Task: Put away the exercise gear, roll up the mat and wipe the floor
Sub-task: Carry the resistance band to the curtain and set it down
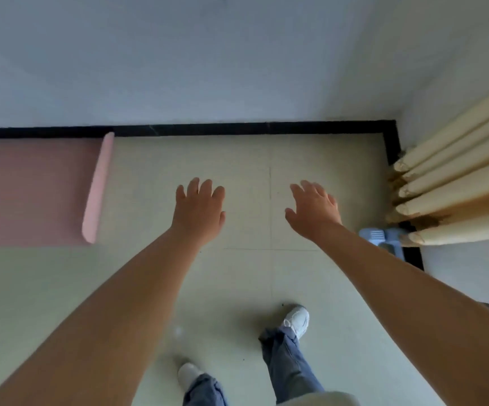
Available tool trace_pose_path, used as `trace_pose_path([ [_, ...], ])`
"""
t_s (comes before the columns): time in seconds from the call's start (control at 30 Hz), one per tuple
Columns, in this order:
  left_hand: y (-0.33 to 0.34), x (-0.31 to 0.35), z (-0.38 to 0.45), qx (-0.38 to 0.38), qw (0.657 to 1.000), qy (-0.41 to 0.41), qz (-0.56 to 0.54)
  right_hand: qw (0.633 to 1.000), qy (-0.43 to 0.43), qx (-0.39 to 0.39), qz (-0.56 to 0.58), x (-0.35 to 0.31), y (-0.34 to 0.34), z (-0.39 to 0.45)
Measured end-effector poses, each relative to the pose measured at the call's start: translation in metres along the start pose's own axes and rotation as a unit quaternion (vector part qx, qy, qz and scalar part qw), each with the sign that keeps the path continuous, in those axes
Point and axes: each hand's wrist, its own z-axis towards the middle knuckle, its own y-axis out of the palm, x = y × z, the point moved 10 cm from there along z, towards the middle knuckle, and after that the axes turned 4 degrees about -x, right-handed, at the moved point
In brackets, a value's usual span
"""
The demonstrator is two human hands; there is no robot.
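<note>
A pink exercise mat lies flat on the pale tiled floor at the left, against the wall's black skirting. Its right end is curled up into a light pink lip. My left hand reaches out over the bare floor to the right of the mat, fingers spread, holding nothing. My right hand is stretched forward beside it, fingers relaxed and empty. Both hands hang above the floor, apart from the mat.
A cream curtain hangs in folds in the right corner. A blue plastic object sits on the floor beneath it. Black skirting runs along the grey wall. My feet in white shoes stand on the tiles.
</note>
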Motion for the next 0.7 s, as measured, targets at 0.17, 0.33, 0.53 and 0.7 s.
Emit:
trace_pose_path([
  [0.17, 0.057, -0.155, -0.111, -0.007, 0.989, -0.130, -0.066, 0.991, -0.117, -0.006, -0.066, -0.180, 0.026, -0.038],
  [0.33, 0.121, -0.274, -0.236, -0.004, 0.970, -0.205, -0.134, 0.967, -0.223, -0.006, -0.123, -0.362, 0.073, -0.107],
  [0.53, 0.200, -0.406, -0.369, -0.001, 0.926, -0.305, -0.223, 0.921, -0.346, -0.028, -0.178, -0.556, 0.143, -0.199],
  [0.7, 0.250, -0.507, -0.441, 0.005, 0.880, -0.384, -0.278, 0.875, -0.432, -0.039, -0.216, -0.688, 0.194, -0.244],
])
